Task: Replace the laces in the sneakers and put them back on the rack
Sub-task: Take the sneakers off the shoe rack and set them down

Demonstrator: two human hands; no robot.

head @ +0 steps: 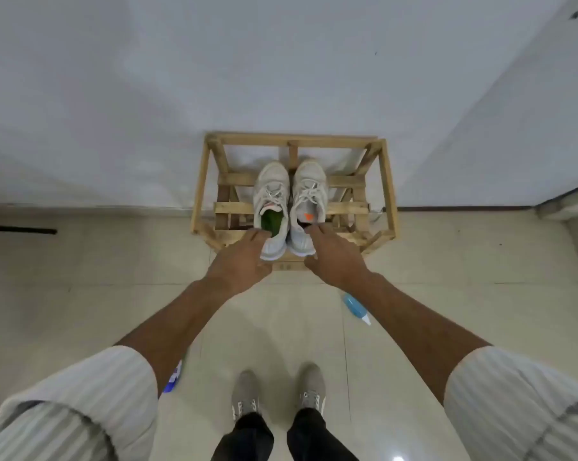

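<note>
Sneakers sit pinched at the heels, one in each hand. The left hand lays its fingers on the collar of the left sneaker with the thumb curled under the heel, and the right hand appears to hold the right sneaker the same way.

The likely risk is a slip. With a grip so far back, each toe would hang down on lifting and could catch a slat of the rack or twist out of the pinch. The laces are threaded and loosely tied, and a trailing end could snag on the wood. A dropped shoe could land on the bottle lying on the floor beneath the right forearm.

Beyond the fingertips the pair runs straight away from the person. The heels are at the rack's near edge and the toes point to the wall. The two shoes lie side by side and touching, across the upper slats. The wrists hover in front of the rack, over bare tile.
</note>
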